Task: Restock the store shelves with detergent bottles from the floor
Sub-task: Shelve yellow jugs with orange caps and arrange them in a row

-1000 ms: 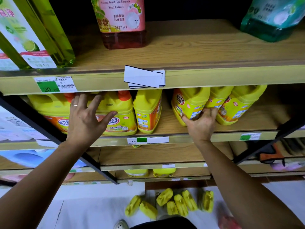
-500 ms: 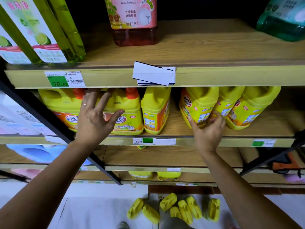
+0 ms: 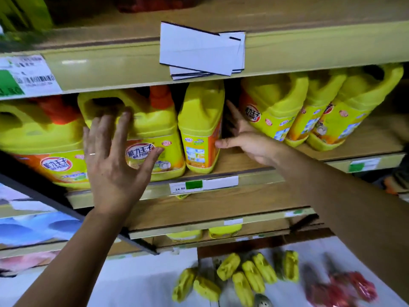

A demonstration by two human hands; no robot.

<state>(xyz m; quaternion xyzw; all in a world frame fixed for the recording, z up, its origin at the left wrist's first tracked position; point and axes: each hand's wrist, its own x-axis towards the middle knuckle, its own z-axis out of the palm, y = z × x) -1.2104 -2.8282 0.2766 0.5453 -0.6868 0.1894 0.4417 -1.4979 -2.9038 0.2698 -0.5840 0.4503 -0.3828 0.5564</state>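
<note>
Yellow detergent bottles with orange caps stand in a row on the middle shelf (image 3: 243, 160). My left hand (image 3: 110, 160) lies flat with spread fingers against the front of a wide bottle (image 3: 152, 129). My right hand (image 3: 245, 138) reaches into the gap to the right of a narrow, side-on bottle (image 3: 202, 129); its thumb touches that bottle's right edge and its fingers point into the gap. Three more bottles (image 3: 309, 107) lean at the right. Several yellow bottles (image 3: 243, 278) lie on the floor below.
A stack of white cards (image 3: 199, 52) hangs over the upper shelf's edge. Price tags (image 3: 203, 185) line the shelf rails. A dark diagonal bar (image 3: 55, 196) crosses at the left. Red packs (image 3: 345, 286) lie on the floor at the right. Lower shelves hold two yellow bottles (image 3: 203, 232).
My right hand left the leaning bottles at the right and moved left into the gap beside the narrow bottle. My left hand stayed on the wide bottle. The view moved closer.
</note>
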